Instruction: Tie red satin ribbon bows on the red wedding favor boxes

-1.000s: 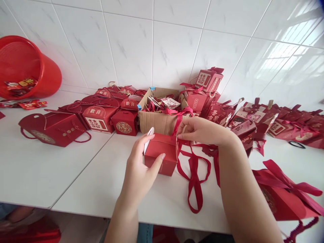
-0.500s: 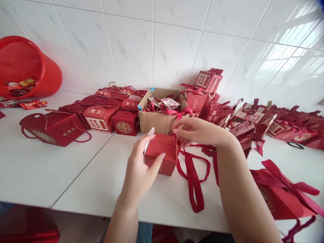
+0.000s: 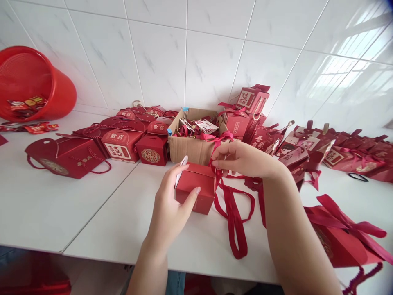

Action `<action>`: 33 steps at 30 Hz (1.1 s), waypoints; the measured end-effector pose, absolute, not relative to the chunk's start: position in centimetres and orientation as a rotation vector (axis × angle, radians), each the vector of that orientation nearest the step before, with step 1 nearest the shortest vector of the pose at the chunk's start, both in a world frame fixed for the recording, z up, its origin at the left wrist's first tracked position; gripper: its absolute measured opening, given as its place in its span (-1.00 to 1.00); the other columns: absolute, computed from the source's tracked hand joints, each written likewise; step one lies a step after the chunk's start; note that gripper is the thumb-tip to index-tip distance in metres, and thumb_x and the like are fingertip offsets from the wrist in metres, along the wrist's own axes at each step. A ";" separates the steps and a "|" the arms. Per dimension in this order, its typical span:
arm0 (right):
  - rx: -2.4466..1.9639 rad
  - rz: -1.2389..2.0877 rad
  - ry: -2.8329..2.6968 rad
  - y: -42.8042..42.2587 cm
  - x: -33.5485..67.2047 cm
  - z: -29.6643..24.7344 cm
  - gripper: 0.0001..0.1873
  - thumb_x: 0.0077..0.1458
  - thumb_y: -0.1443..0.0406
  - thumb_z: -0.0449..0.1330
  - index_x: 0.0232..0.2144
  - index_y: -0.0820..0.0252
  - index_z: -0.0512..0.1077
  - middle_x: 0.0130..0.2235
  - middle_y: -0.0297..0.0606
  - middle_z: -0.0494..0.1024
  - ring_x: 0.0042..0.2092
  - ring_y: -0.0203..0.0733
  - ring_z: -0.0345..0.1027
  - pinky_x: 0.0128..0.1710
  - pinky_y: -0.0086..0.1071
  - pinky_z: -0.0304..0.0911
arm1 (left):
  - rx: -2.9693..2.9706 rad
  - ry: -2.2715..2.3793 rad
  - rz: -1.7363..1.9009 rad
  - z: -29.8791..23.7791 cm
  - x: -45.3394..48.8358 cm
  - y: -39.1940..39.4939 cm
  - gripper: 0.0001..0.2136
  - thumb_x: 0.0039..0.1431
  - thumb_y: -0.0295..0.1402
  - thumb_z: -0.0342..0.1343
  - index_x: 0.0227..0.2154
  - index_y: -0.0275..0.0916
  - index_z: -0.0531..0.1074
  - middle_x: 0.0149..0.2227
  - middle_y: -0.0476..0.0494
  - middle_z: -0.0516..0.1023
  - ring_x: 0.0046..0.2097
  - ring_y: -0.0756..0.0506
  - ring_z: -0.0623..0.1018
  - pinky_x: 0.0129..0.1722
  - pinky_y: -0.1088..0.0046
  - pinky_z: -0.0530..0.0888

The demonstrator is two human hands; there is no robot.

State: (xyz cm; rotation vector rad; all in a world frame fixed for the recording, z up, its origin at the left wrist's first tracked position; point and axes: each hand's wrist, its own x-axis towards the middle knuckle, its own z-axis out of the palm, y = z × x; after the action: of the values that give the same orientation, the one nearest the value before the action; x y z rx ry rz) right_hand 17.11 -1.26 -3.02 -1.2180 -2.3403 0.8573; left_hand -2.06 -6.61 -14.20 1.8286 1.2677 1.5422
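A small red gift box (image 3: 196,188) stands on the white table (image 3: 92,213) near the front edge. My left hand (image 3: 172,200) wraps round its left side, thumb on the front face and fingers behind. My right hand (image 3: 236,157) is at the box's top right corner, fingers pinched on a red ribbon (image 3: 235,213) that loops down over the table to the right of the box.
An open cardboard carton (image 3: 192,147) with ribbons and tags sits just behind. Several red gift boxes (image 3: 123,143) lie left and right (image 3: 337,151) along the tiled wall. A tipped red bucket (image 3: 33,84) is far left. A flat red bag (image 3: 340,239) lies front right.
My right hand dipped toward the box top with the ribbon, then lifted it a little again. My left hand and the box have stayed put.
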 end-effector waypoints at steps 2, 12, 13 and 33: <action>-1.169 0.805 -2.235 -1.6 17.0 -2.7 -0.86 0.10 0.26 0.14 -0.41 0.22 0.42 -0.48 -0.39 0.40 -0.49 -0.39 0.23 -0.48 -0.49 0.13 | 1.826 1.263 1.548 -14.2 -2.1 -6.6 -0.59 0.14 -0.38 0.15 0.06 -0.11 0.28 0.22 -0.19 0.29 0.26 -0.22 0.27 0.20 0.14 0.32; -0.555 0.535 -1.366 -5.6 17.9 -0.5 -0.79 0.12 0.38 0.04 -0.52 0.07 0.35 -0.37 -0.30 0.36 -0.28 -0.22 0.34 -0.22 -0.31 0.28 | 1.829 1.270 1.587 -14.4 -2.1 -6.5 -0.58 0.12 -0.37 0.17 0.06 -0.10 0.28 0.21 -0.19 0.30 0.23 -0.21 0.31 0.17 0.18 0.36; -0.531 0.519 -1.337 -5.7 18.6 -0.4 -0.77 0.14 0.35 0.01 -0.51 0.04 0.36 -0.34 -0.29 0.36 -0.24 -0.20 0.35 -0.17 -0.28 0.28 | 1.824 1.278 1.585 -14.5 -2.1 -6.6 -0.57 0.12 -0.37 0.18 0.06 -0.10 0.28 0.21 -0.19 0.30 0.22 -0.21 0.32 0.16 0.19 0.37; -1.001 0.723 -2.159 -0.6 13.2 -5.9 -0.93 0.05 0.34 0.21 -0.45 0.22 0.47 -0.43 -0.31 0.55 -0.40 -0.29 0.41 -0.40 -0.43 0.28 | 1.620 1.327 1.664 -13.9 -1.8 -6.7 -0.70 0.14 -0.21 0.15 -0.09 -0.19 0.44 -0.09 -0.16 0.53 -0.08 -0.14 0.54 -0.18 0.40 0.53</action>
State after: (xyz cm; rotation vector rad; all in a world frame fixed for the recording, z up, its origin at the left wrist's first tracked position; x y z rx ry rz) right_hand 13.18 -0.64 -5.88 -1.0011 -2.1594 0.7226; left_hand -1.83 -6.75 -13.89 1.6199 1.3266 1.6644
